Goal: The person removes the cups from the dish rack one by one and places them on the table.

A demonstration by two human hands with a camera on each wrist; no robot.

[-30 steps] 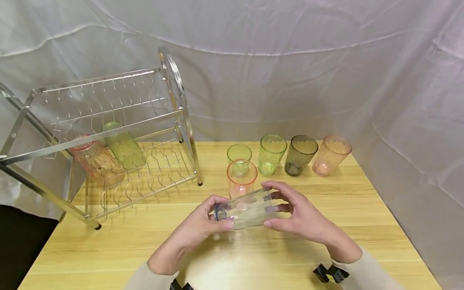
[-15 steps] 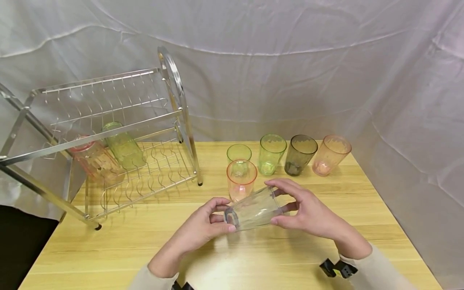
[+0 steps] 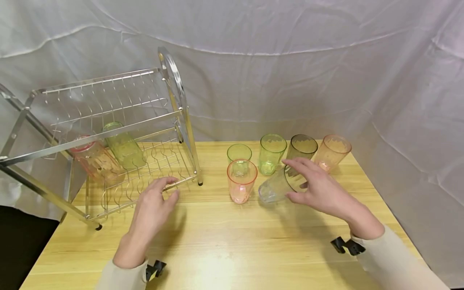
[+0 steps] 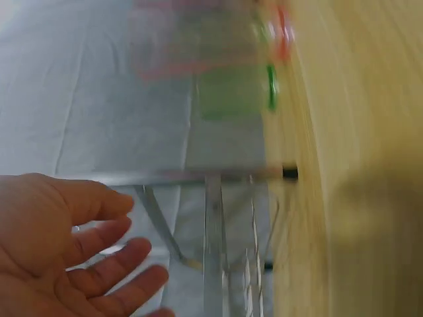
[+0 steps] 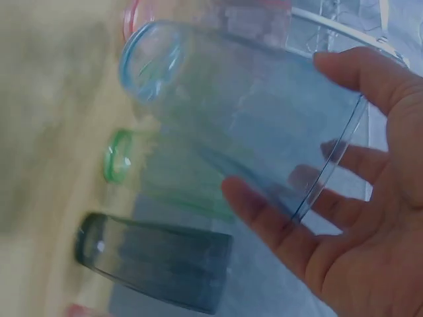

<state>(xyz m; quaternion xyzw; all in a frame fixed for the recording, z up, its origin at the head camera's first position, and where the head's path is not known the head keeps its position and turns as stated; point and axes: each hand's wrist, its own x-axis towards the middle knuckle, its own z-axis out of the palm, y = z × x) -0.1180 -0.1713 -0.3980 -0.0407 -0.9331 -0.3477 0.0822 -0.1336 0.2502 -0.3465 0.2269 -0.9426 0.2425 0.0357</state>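
My right hand point(image 3: 320, 189) grips a clear, faintly bluish glass tumbler point(image 5: 244, 99) around its rim end. Its base points down and left, tilted close over the table right of a pink tumbler point(image 3: 241, 183). In the right wrist view the thumb and fingers spread around the rim. My left hand point(image 3: 152, 211) is away from the tumbler, in front of the dish rack point(image 3: 141, 197), with relaxed fingers around nothing. Behind the pink tumbler stands a green one point(image 3: 239, 153). Further right stand another green tumbler point(image 3: 272, 155), a dark grey one point(image 3: 303, 147) and an orange one point(image 3: 333, 151).
The two-tier metal dish rack fills the left side of the wooden table point(image 3: 232, 241). On its lower tier lean a red-pink tumbler point(image 3: 99, 163) and a green tumbler point(image 3: 126, 149). Grey cloth point(image 3: 272, 72) hangs behind and at the right.
My left hand has let go of the clear tumbler and moved left toward the rack. My right hand has carried the tumbler right and farther back, its base now tipped lower.
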